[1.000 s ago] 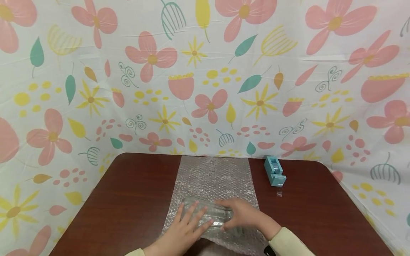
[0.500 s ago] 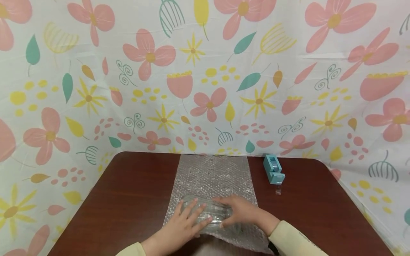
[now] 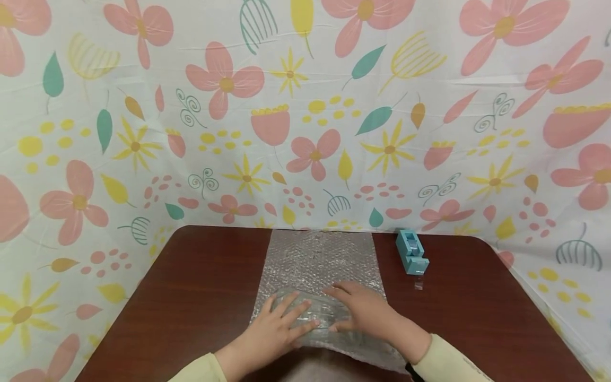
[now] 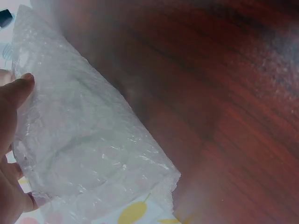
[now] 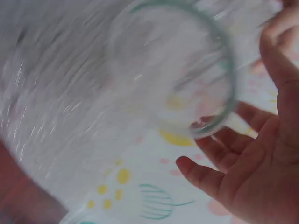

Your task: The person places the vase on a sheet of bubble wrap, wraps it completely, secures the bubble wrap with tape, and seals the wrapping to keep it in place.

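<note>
A dark red-brown wooden bench (image 3: 191, 297) with rounded corners carries a long strip of knobbly clear bubble wrap (image 3: 320, 260); near its front end lies a round clear glass jar (image 3: 305, 315), partly rolled in wrap; left hand (image 3: 274, 331) and right hand (image 3: 365, 313) press it, fingers nearly straight, grip loose; a small blue tape dispenser (image 3: 411, 259) stands apart.

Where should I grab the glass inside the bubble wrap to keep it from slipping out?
Probably around its middle, from above. The glass lies on its side across the bubble wrap, with its open rim showing in the right wrist view, so the ends offer little to hold. The left hand and right hand already press on the wrapped body with flat fingers; curling them around the barrel should hold wrap and glass together.
</note>
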